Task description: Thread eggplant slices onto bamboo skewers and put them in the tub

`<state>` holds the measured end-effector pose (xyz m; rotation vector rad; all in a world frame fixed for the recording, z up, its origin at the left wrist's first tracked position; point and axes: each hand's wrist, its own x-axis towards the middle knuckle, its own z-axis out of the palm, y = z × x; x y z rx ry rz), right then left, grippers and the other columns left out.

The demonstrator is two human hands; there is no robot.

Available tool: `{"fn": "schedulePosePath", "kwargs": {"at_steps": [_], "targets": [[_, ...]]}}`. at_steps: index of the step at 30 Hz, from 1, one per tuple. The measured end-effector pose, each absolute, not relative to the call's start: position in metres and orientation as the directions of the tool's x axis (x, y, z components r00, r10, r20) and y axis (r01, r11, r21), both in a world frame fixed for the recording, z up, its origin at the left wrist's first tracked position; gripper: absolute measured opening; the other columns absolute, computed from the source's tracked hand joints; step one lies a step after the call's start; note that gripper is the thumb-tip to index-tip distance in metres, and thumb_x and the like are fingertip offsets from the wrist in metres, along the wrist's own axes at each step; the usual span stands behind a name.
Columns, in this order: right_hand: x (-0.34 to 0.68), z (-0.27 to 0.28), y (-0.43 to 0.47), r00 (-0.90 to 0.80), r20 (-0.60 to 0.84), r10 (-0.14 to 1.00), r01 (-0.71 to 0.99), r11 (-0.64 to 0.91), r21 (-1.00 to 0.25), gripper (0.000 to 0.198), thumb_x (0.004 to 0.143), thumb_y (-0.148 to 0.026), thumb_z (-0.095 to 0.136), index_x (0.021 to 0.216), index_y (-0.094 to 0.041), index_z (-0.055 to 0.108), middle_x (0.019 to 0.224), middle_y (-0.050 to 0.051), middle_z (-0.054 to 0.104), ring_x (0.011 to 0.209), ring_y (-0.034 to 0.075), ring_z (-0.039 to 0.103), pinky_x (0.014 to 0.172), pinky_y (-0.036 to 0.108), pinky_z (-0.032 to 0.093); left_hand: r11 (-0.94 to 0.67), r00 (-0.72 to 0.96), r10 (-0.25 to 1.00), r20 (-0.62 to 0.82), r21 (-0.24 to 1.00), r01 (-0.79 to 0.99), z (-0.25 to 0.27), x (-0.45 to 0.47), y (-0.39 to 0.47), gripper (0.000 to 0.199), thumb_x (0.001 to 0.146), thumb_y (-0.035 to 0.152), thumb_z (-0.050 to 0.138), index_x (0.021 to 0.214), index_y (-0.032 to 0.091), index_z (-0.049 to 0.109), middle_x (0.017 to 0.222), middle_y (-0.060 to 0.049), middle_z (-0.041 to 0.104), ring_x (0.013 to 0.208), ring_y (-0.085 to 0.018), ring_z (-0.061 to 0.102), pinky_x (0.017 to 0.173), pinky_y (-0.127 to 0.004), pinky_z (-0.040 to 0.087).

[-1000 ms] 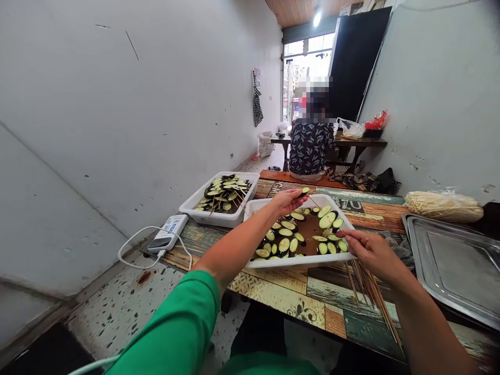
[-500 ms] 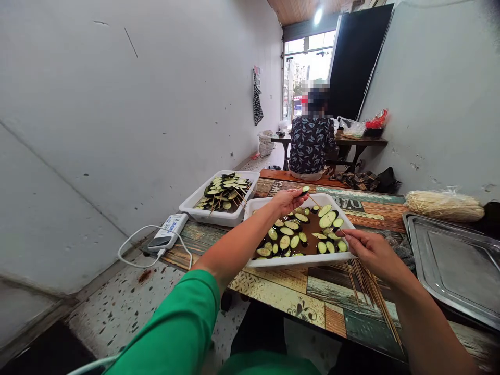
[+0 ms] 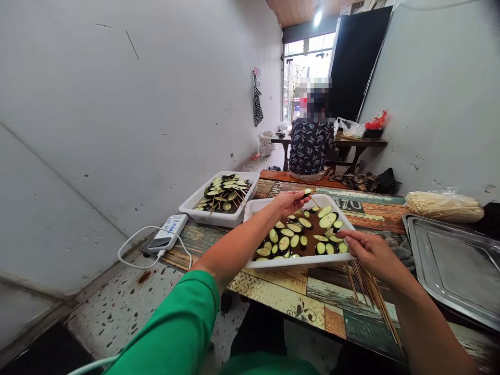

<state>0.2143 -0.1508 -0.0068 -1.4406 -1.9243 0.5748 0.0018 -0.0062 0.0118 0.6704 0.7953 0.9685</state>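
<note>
My right hand (image 3: 365,246) is closed on the end of a thin wooden skewer, which slants up to the left over the near white tub (image 3: 300,263). Several oval eggplant slices (image 3: 328,220) are threaded along the skewer. At its far tip my left hand (image 3: 289,203) pinches another eggplant slice (image 3: 307,192), dark skin at its edge. Loose eggplant slices (image 3: 285,243) float in brownish water in the tub below. Under my right hand, a bundle of bare bamboo skewers (image 3: 377,297) lies on the table.
A second white tub (image 3: 187,205) holds skewered eggplant slices (image 3: 226,190). A power strip (image 3: 169,233) with a white cable lies at the left. To the right are metal trays (image 3: 457,265) and bagged enoki mushrooms (image 3: 444,204). A person (image 3: 312,146) sits ahead, back turned.
Very little differs. My left hand has shifted slightly to the right with its eggplant slice at the skewer's tip; my right hand keeps its hold.
</note>
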Motion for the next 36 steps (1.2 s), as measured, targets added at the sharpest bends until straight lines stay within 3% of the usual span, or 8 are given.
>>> {"fn": "schedulePosePath", "kwargs": {"at_steps": [8,15,20,26,32,36], "targets": [[0.213,-0.001,-0.152,-0.176,0.254,0.951,0.682,0.304,-0.665,0.04,0.083,-0.039,0.043,0.098,-0.017,0.073,0.062,0.002,0.064,0.06,0.017,0.057,0.052,0.025,0.043,0.295,0.29,0.935,-0.205,0.903,-0.313,0.01,-0.006,-0.001,0.004,0.079,0.012,0.059,0.076,0.012,0.06,0.064,-0.002,0.061,0.051,-0.006,0.053,0.047,-0.017,0.04],[0.222,0.004,-0.153,-0.245,0.162,0.956,0.653,0.286,-0.701,0.044,0.083,-0.043,0.044,0.101,-0.013,0.072,0.073,0.005,0.066,0.059,0.014,0.053,0.052,0.024,0.04,0.355,0.517,0.835,-0.188,0.902,-0.245,0.019,-0.026,0.0,0.011,0.072,0.01,0.065,0.081,0.015,0.061,0.061,0.001,0.057,0.049,-0.006,0.049,0.049,-0.019,0.038],[0.248,0.016,-0.157,-0.239,0.1,0.966,0.608,0.23,-0.76,0.049,0.08,-0.052,0.048,0.101,-0.013,0.071,0.07,0.006,0.063,0.056,0.014,0.049,0.049,0.025,0.037,0.386,0.574,0.786,-0.229,0.907,-0.167,0.022,-0.032,-0.001,0.012,0.069,0.006,0.067,0.074,0.013,0.058,0.061,0.0,0.059,0.054,-0.008,0.057,0.052,-0.019,0.043],[0.25,0.024,-0.16,-0.144,0.125,0.982,0.538,0.183,-0.823,0.054,0.076,-0.058,0.05,0.097,-0.013,0.071,0.057,0.003,0.053,0.049,0.012,0.041,0.043,0.024,0.03,0.449,0.463,0.845,-0.267,0.824,-0.345,0.02,-0.022,-0.002,0.009,0.077,0.001,0.059,0.076,0.01,0.057,0.073,-0.007,0.067,0.072,-0.016,0.068,0.067,-0.025,0.054],[0.218,0.015,-0.155,-0.227,0.191,0.955,0.642,0.294,-0.708,0.043,0.078,-0.045,0.046,0.089,-0.014,0.074,0.055,0.001,0.056,0.05,0.012,0.046,0.045,0.023,0.034,0.514,0.324,0.855,-0.404,0.743,-0.428,0.019,-0.014,-0.003,0.01,0.084,0.007,0.051,0.085,0.007,0.061,0.073,-0.011,0.068,0.073,-0.016,0.068,0.069,-0.026,0.055],[0.214,0.008,-0.152,-0.231,0.21,0.95,0.666,0.312,-0.678,0.041,0.081,-0.04,0.044,0.093,-0.015,0.074,0.063,0.003,0.064,0.055,0.014,0.052,0.048,0.023,0.038,0.506,0.312,0.862,-0.4,0.722,-0.472,0.02,-0.013,-0.005,0.013,0.086,0.008,0.05,0.085,0.007,0.062,0.074,-0.012,0.069,0.075,-0.016,0.068,0.071,-0.027,0.055]]}}
